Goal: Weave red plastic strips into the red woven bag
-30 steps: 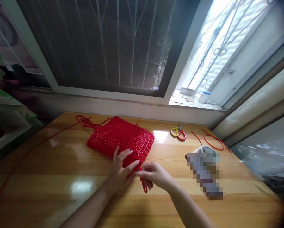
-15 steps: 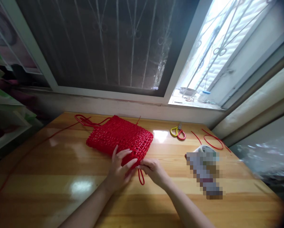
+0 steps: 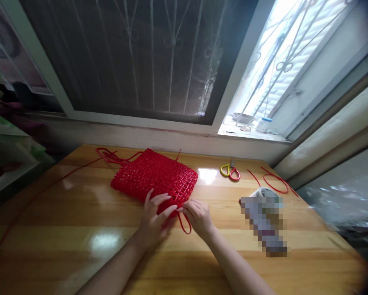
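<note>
A red woven bag (image 3: 159, 174) lies on the wooden table, its open-looking lattice corner towards me. My left hand (image 3: 156, 215) grips the bag's near edge, fingers on top and the thumb side tucked beneath. At the near right corner, my right hand (image 3: 198, 215) is closed in a pinch on a red cord (image 3: 187, 230), which hangs below the fingers as a narrow loop. The fingertips of both hands almost meet there. Exactly where the cord enters the weave is hidden by my fingers.
Scissors (image 3: 230, 171) with yellow and red handles lie to the right, near loose red cord pieces (image 3: 276, 188). A roll of tape (image 3: 265, 192) stands beside a blurred-out object (image 3: 264, 229). Long red cord (image 3: 48, 188) trails left across the table (image 3: 88, 262). The window wall borders the back.
My right hand has shifted slightly up along the bag's corner and its fingers have turned. The cord loop below has swung right and widened. My left hand stays in place.
</note>
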### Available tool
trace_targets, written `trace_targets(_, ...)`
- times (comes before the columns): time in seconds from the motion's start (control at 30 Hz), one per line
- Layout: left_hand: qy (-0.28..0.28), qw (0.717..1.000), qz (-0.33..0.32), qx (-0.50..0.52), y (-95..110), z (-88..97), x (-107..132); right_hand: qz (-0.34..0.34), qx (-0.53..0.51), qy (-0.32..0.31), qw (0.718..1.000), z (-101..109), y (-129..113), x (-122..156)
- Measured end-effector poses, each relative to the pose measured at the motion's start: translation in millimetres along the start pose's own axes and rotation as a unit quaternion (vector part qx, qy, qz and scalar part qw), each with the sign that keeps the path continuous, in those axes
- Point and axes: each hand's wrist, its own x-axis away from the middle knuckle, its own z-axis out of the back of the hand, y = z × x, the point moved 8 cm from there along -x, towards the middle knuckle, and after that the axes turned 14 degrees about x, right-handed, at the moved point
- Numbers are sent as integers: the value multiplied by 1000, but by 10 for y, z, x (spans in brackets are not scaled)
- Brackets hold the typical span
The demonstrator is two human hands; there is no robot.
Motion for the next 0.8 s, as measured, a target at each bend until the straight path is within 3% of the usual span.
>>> trace_targets(0.13, 12, 1000, 22, 3, -34, 10, -7, -114, -107, -57, 986, -75, 97, 11)
trace_targets(0.2, 9, 999, 31, 3, -45, 5, -10, -174, -215, -143, 950, -180, 124, 44)
trace_targets(0.27, 5, 999, 32, 2, -44, 3, -13, -210, -315, -233, 896, -273, 100, 100)
trace_targets(0.37, 1, 1000, 31, 1, -32, 4, -22, -240, -383, -283, 846, -287, 116, 144)
trace_targets(0.5, 1, 999, 35, 4, -22, 8, -36, -240, -379, -280, 849, -263, 174, 133)
trace_targets(0.67, 2, 999, 45, 11, -16, 6, -48, -229, -336, -228, 885, -217, 196, 66)
trace_targets(0.8, 0, 998, 54, 14, -23, -6, -42, -216, -305, -228, 899, -188, 172, 47)
